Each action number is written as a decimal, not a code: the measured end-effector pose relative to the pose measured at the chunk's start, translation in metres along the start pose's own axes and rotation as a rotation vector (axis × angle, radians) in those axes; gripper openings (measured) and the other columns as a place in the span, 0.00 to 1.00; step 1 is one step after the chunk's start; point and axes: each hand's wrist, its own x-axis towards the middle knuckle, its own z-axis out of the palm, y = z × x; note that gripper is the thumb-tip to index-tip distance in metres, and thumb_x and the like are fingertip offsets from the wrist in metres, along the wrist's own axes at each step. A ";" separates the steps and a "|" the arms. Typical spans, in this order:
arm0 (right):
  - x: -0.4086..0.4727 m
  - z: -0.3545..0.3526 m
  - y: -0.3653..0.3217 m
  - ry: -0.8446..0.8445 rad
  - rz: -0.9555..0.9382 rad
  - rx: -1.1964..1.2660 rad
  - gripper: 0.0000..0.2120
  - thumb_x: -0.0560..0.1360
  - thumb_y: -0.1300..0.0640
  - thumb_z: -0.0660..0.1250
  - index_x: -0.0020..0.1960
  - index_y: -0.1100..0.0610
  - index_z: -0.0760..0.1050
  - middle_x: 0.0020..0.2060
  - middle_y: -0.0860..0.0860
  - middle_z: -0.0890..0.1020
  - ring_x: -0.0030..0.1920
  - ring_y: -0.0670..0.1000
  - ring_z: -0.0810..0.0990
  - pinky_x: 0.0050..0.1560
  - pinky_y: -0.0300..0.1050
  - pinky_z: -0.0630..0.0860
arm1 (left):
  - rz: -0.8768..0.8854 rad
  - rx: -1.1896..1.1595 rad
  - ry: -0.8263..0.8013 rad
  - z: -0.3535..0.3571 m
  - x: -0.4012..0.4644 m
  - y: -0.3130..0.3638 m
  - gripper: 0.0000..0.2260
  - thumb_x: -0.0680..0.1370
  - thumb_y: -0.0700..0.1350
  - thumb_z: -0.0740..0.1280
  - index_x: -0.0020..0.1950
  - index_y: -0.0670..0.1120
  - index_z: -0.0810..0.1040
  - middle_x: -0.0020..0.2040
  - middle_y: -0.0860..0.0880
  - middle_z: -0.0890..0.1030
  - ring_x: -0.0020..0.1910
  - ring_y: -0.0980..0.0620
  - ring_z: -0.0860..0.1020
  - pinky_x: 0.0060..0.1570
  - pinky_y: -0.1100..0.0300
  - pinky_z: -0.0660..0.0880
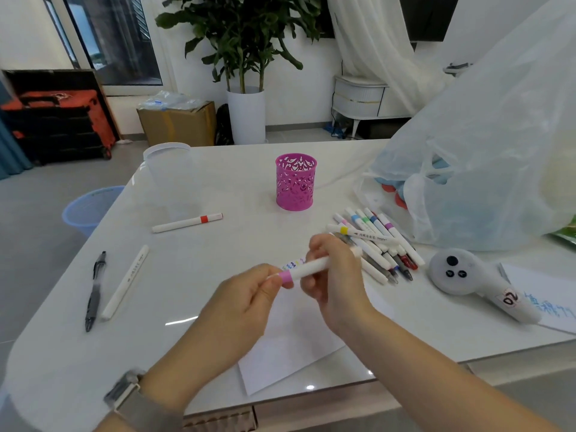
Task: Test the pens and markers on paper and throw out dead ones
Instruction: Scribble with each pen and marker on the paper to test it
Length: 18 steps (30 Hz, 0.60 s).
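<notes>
Both hands hold one white marker with a pink band (307, 269) above the sheet of white paper (290, 347). My left hand (249, 294) pinches its pink-banded end, and my right hand (333, 269) grips the barrel. Small coloured squiggles show on the paper just behind the marker. A pile of several markers and pens (374, 241) lies to the right. On the left lie a red-banded marker (187, 222), a plain white marker (124, 282) and a black pen (95, 291).
A pink perforated pen cup (295, 182) stands mid-table, a clear plastic cup (168, 169) behind left. A big translucent bag (486, 157) and a white handheld device (477, 282) lie right. A blue wastebasket (90, 207) stands on the floor left.
</notes>
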 end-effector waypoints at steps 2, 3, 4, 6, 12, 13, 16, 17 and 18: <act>0.009 -0.003 -0.007 -0.036 -0.062 -0.112 0.08 0.75 0.63 0.62 0.37 0.58 0.70 0.24 0.52 0.70 0.19 0.48 0.66 0.20 0.35 0.59 | -0.005 0.047 0.054 -0.007 0.006 -0.001 0.11 0.80 0.50 0.57 0.43 0.56 0.78 0.27 0.54 0.69 0.29 0.51 0.71 0.37 0.47 0.74; 0.013 -0.006 -0.012 -0.055 -0.134 -0.220 0.08 0.75 0.61 0.65 0.38 0.58 0.71 0.24 0.52 0.72 0.19 0.48 0.67 0.20 0.35 0.61 | -0.007 0.078 0.086 -0.009 0.009 -0.001 0.11 0.80 0.49 0.57 0.42 0.54 0.77 0.27 0.53 0.70 0.29 0.52 0.71 0.38 0.48 0.74; 0.016 -0.010 -0.017 -0.087 -0.217 -0.358 0.08 0.75 0.58 0.68 0.38 0.58 0.73 0.23 0.52 0.74 0.19 0.47 0.68 0.20 0.36 0.63 | -0.007 0.104 0.117 -0.010 0.012 -0.002 0.11 0.80 0.49 0.57 0.42 0.53 0.76 0.28 0.53 0.70 0.29 0.52 0.71 0.37 0.51 0.74; 0.019 -0.017 -0.025 -0.217 -0.329 -0.633 0.12 0.74 0.52 0.70 0.35 0.56 0.77 0.22 0.50 0.76 0.19 0.47 0.70 0.21 0.37 0.66 | -0.010 0.157 0.166 -0.009 0.015 -0.005 0.10 0.81 0.49 0.57 0.42 0.52 0.74 0.30 0.53 0.72 0.30 0.54 0.71 0.33 0.62 0.69; 0.017 -0.043 -0.054 -0.600 -0.134 -1.159 0.10 0.80 0.56 0.61 0.44 0.52 0.79 0.30 0.46 0.76 0.30 0.44 0.75 0.35 0.36 0.74 | -0.046 0.240 0.279 -0.021 0.017 -0.014 0.06 0.77 0.53 0.63 0.42 0.53 0.74 0.25 0.56 0.72 0.30 0.55 0.71 0.32 0.57 0.66; 0.023 -0.049 -0.057 -0.502 -0.194 -1.204 0.10 0.80 0.56 0.60 0.44 0.51 0.78 0.32 0.45 0.76 0.34 0.45 0.75 0.37 0.37 0.73 | -0.055 0.235 0.318 -0.026 0.018 -0.016 0.07 0.77 0.52 0.64 0.41 0.53 0.75 0.25 0.56 0.72 0.30 0.56 0.71 0.33 0.57 0.66; 0.054 -0.075 -0.062 -0.009 -0.467 -1.365 0.11 0.82 0.56 0.57 0.51 0.57 0.77 0.39 0.51 0.76 0.42 0.53 0.73 0.41 0.45 0.66 | -0.090 0.240 0.383 -0.036 0.020 -0.019 0.09 0.77 0.50 0.64 0.38 0.51 0.76 0.23 0.54 0.68 0.28 0.56 0.69 0.31 0.58 0.64; 0.065 -0.086 -0.062 0.140 -0.529 -1.386 0.11 0.82 0.57 0.57 0.54 0.59 0.77 0.41 0.54 0.77 0.43 0.55 0.72 0.41 0.46 0.65 | -0.099 0.246 0.365 -0.038 0.020 -0.020 0.09 0.77 0.50 0.64 0.37 0.51 0.76 0.22 0.54 0.68 0.27 0.56 0.69 0.31 0.59 0.63; 0.074 -0.097 -0.061 0.238 -0.562 -1.414 0.11 0.81 0.58 0.57 0.56 0.60 0.77 0.43 0.56 0.78 0.44 0.58 0.73 0.41 0.46 0.65 | -0.107 0.257 0.327 -0.038 0.020 -0.021 0.09 0.77 0.50 0.65 0.36 0.51 0.76 0.22 0.54 0.68 0.27 0.57 0.69 0.31 0.59 0.63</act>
